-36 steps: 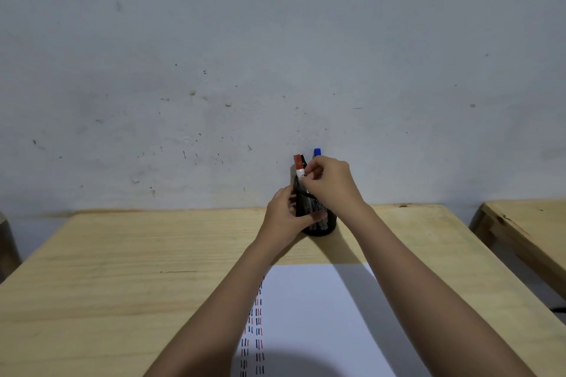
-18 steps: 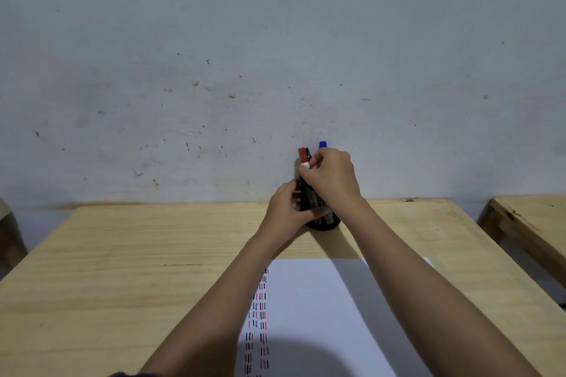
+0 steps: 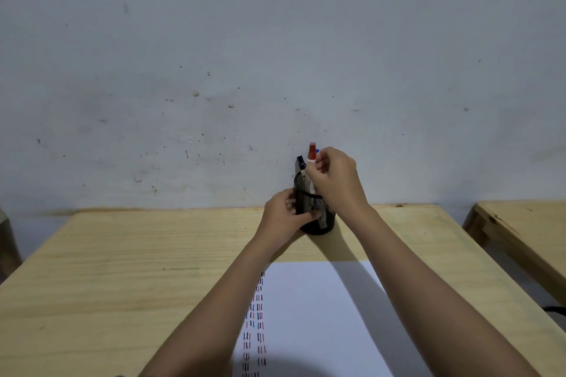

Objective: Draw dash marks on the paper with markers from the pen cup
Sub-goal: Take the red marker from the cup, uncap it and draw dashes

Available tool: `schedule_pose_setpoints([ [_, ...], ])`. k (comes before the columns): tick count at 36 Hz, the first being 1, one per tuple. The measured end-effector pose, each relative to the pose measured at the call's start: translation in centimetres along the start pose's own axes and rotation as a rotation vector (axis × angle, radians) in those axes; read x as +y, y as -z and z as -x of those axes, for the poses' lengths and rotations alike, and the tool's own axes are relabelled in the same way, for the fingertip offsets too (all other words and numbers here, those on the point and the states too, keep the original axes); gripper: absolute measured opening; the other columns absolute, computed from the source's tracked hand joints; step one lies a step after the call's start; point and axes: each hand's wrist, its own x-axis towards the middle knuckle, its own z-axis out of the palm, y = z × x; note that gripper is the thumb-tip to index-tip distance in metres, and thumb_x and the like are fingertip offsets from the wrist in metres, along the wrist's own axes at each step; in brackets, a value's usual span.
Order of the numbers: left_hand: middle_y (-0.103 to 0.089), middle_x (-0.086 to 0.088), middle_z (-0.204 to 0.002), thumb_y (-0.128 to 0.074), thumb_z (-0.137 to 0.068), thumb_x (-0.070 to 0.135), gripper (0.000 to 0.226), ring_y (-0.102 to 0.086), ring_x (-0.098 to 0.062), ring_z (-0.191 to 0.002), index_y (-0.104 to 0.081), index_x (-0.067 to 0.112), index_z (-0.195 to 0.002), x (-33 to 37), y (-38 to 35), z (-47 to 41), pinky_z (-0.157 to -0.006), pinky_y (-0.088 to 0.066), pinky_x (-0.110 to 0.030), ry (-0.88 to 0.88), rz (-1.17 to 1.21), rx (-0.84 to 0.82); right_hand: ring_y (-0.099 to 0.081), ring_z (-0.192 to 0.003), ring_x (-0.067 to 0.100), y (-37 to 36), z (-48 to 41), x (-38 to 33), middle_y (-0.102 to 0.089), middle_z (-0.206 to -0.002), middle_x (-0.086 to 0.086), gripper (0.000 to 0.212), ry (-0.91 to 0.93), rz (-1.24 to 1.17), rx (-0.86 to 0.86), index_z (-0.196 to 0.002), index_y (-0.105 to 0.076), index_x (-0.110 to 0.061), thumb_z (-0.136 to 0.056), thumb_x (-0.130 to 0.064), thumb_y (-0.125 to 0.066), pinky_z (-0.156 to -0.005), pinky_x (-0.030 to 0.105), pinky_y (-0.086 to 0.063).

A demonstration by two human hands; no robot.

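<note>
Red marker lifted higher; blue marker mostly hidden behind it.

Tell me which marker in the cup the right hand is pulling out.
The red-capped marker: the right hand pinches it and its cap stands highest. The black-capped marker leans untouched at the left; the blue one barely peeks behind.

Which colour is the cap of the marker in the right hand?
Red cap, pinched by the right hand; head view.
</note>
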Motion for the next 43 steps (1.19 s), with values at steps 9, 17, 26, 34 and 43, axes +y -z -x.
schedule_pose_setpoints([
  [9,-0.061,-0.002,-0.089,-0.061,-0.084,0.005,0.016,-0.057,-0.008,-0.074,-0.064,0.014,-0.097,4.5,2.3,2.1,-0.057,-0.049,-0.012,-0.064,-0.102,0.131,-0.058,-0.081,0.018,3.4,1.0,-3.8,-0.054,-0.091,0.003,0.01,0.196,-0.087,0.119,-0.095,-0.057,-0.008,-0.087,-0.014,-0.056,-0.076,0.036,-0.053],
  [17,-0.066,0.0,-0.078,-0.06,-0.09,0.016,0.007,-0.064,-0.01,-0.073,-0.067,0.015,-0.09,12.1,5.0,5.2,-0.076,-0.055,-0.023,-0.316,0.078,0.172,-0.057,-0.077,0.018,5.3,3.6,-5.9,-0.054,-0.088,0.003,0.015,0.335,0.017,0.012,-0.092,-0.056,-0.008,-0.091,-0.022,-0.054,-0.075,0.038,-0.052],
  [26,-0.073,0.0,-0.079,-0.07,-0.081,0.018,0.01,-0.068,-0.008,-0.077,-0.073,0.009,-0.085,13.7,4.9,9.4,-0.072,-0.05,-0.014,-0.377,-0.17,0.091,-0.056,-0.079,0.022,5.8,7.8,-6.6,-0.055,-0.089,0.004,0.016,0.406,0.17,-0.134,-0.097,-0.056,-0.008,-0.09,-0.021,-0.052,-0.074,0.045,-0.05],
  [34,-0.073,0.0,-0.076,-0.068,-0.082,0.015,0.008,-0.069,-0.014,-0.079,-0.073,0.015,-0.076,13.4,4.8,11.7,-0.075,-0.052,-0.022,-0.393,-0.179,0.167,-0.058,-0.08,0.017,6.7,9.9,-6.8,-0.057,-0.091,-0.001,0.018,0.381,0.094,-0.169,-0.097,-0.056,-0.012,-0.092,-0.028,-0.052,-0.074,0.04,-0.052],
  [43,-0.073,0.007,-0.07,-0.069,-0.083,0.018,0.007,-0.068,-0.011,-0.08,-0.072,0.021,-0.077,11.8,5.8,13.1,-0.08,-0.052,-0.022,-0.319,0.135,0.352,-0.06,-0.084,0.012,7.9,11.4,-6.0,-0.062,-0.094,0.002,0.014,0.256,-0.079,-0.257,-0.101,-0.059,-0.013,-0.089,-0.021,-0.059,-0.077,0.027,-0.053],
])
